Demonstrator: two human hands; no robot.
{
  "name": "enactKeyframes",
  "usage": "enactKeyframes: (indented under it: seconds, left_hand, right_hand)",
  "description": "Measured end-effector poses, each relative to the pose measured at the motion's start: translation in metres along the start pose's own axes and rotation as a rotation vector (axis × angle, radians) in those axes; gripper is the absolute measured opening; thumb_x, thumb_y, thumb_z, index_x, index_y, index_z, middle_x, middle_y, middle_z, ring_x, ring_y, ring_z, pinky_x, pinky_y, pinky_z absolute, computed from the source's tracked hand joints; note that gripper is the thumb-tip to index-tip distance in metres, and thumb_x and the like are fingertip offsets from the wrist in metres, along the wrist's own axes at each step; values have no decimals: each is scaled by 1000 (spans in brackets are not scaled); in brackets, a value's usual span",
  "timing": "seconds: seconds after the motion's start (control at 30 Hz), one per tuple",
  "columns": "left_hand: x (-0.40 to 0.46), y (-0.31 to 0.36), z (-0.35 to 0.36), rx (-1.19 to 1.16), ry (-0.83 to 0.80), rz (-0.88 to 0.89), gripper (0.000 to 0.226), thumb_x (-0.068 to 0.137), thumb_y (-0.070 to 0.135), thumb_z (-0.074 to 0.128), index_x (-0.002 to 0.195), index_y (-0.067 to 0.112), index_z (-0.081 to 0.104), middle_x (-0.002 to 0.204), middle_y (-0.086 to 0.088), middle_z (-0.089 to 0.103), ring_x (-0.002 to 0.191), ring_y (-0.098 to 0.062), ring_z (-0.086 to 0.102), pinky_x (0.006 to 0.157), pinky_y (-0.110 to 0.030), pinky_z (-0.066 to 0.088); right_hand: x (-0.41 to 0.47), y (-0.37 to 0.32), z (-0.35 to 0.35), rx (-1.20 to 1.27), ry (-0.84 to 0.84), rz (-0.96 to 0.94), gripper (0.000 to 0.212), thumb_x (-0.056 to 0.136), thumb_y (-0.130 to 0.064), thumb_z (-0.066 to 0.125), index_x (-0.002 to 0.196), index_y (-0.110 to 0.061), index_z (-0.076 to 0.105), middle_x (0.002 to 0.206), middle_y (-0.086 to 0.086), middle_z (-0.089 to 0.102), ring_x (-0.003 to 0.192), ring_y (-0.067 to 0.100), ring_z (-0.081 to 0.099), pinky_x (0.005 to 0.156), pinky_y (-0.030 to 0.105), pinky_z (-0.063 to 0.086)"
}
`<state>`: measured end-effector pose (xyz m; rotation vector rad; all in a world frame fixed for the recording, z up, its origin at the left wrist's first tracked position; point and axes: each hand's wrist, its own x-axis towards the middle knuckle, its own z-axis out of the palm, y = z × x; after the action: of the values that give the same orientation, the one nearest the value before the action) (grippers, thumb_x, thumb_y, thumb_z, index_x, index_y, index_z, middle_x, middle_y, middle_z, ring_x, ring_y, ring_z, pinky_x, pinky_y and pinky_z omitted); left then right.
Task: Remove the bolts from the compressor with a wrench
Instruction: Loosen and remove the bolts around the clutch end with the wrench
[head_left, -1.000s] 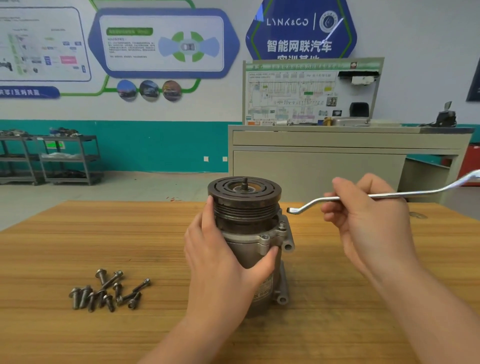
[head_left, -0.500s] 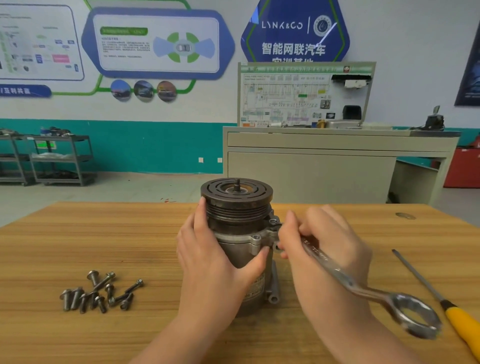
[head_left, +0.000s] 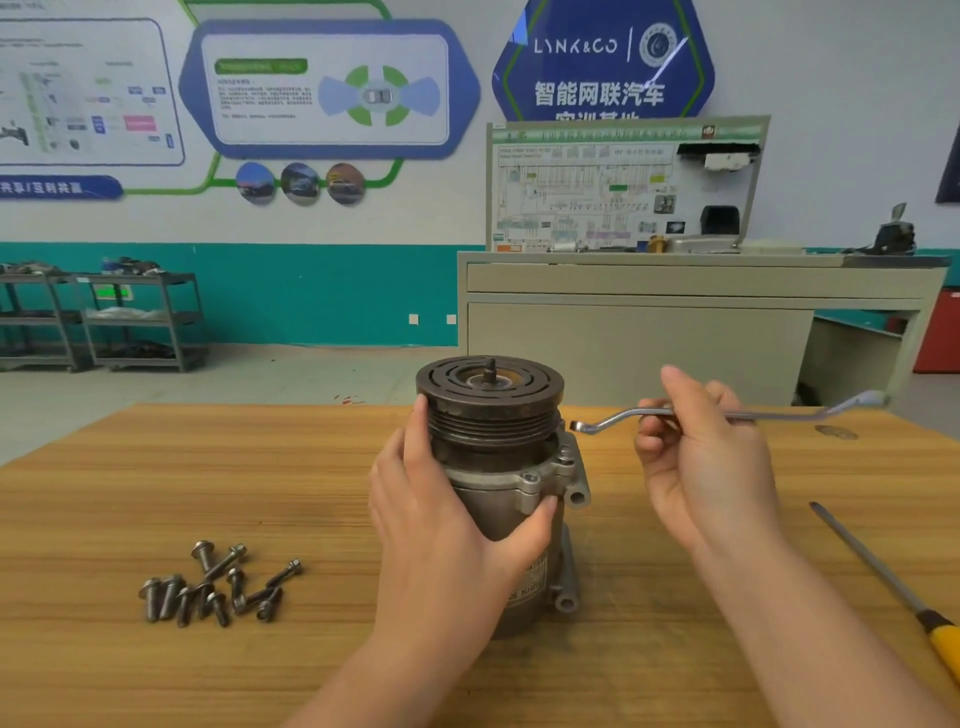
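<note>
Wooden table (head_left: 156, 493) holds the upright compressor (head_left: 498, 467), gripped by the left hand (head_left: 447, 525); the right hand (head_left: 701, 457) pinches the wrench (head_left: 623, 415) just beside its pulley, loose bolts (head_left: 218, 587) well apart to the left.

Even, bright indoor light is filling the room, casting only soft shadows under the compressor (head_left: 498, 499) and loose bolts (head_left: 218, 584). Wide-angle distortion is bending the edges; far wall posters (head_left: 322, 88) are looking slightly soft.

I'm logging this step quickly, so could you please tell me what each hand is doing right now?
Left hand: fingers and thumb wrapped round the compressor, holding it.
Right hand: pinching the wrench by its shaft, raised beside the compressor.
</note>
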<state>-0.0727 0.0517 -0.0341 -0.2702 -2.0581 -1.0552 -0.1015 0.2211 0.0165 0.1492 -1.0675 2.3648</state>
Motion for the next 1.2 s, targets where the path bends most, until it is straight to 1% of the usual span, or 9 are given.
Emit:
enactKeyframes:
  seconds: [0.13,0.33,0.53,0.7,0.77,0.83,0.93,1.03,1.2]
  left_hand:
    - [-1,1,0,6,-4,-8,115,62,50,76,153,13,15,142,-8,33,133,-23,27,114,-49,28]
    - [-1,2,0,15,14,-19,115,61,51,75,152,12,18,142,-7,34,133,-22,28,113,-48,28]
    - [-2,2,0,20,16,-16,114,62,53,73,152,14,16,142,-6,33,133,-21,27,113,-47,30]
    - [-3,3,-1,18,10,-23,114,62,53,73,152,14,15,142,-6,32,133,-21,27,113,-49,30]
    - [-3,3,-1,16,7,-23,114,62,53,73,152,14,15,143,-7,33,133,-22,27,113,-50,30]
    - [-3,3,0,17,10,-25,115,63,52,77,152,15,14,143,-6,32,134,-21,27,113,-49,30]
    - [-3,2,0,24,15,-25,117,64,49,83,153,16,14,143,-4,32,134,-20,26,113,-48,29]
    - [-2,2,-1,20,5,-25,115,63,54,75,152,17,13,143,-5,32,132,-20,26,113,-48,29]
    - [-2,3,-1,11,-5,-36,115,62,52,74,153,15,15,143,-4,31,134,-20,26,113,-48,29]
  right_hand:
    - [-12,0,2,-300,-62,-347,37,96,-3,52,63,-9,37,50,2,58,38,14,54,38,21,40]
    - [-34,0,8,-515,-122,-729,37,97,-24,55,61,-20,47,56,-3,64,42,13,60,45,26,48]
    - [-39,6,6,-668,-203,-892,40,97,-18,52,62,1,49,51,4,58,47,8,58,50,31,47]
    - [-42,6,7,-815,-224,-1002,43,98,-17,51,58,0,46,52,9,53,50,25,55,51,40,42]
    - [-46,6,9,-850,-237,-1064,43,97,-13,50,56,-2,44,52,8,50,51,22,51,51,34,42]
    - [-51,10,13,-906,-224,-1184,42,97,-11,49,57,-10,39,55,1,44,53,11,39,52,14,34]
    - [-55,18,17,-904,-196,-1261,39,98,-8,49,62,-16,36,60,-2,34,53,10,29,53,8,26]
    - [-46,19,10,-685,-177,-992,41,98,-16,47,58,-11,38,50,2,42,47,16,41,50,20,37]
    - [-9,7,4,-27,-55,143,30,101,-21,50,72,-12,49,55,4,58,39,12,52,36,18,37]
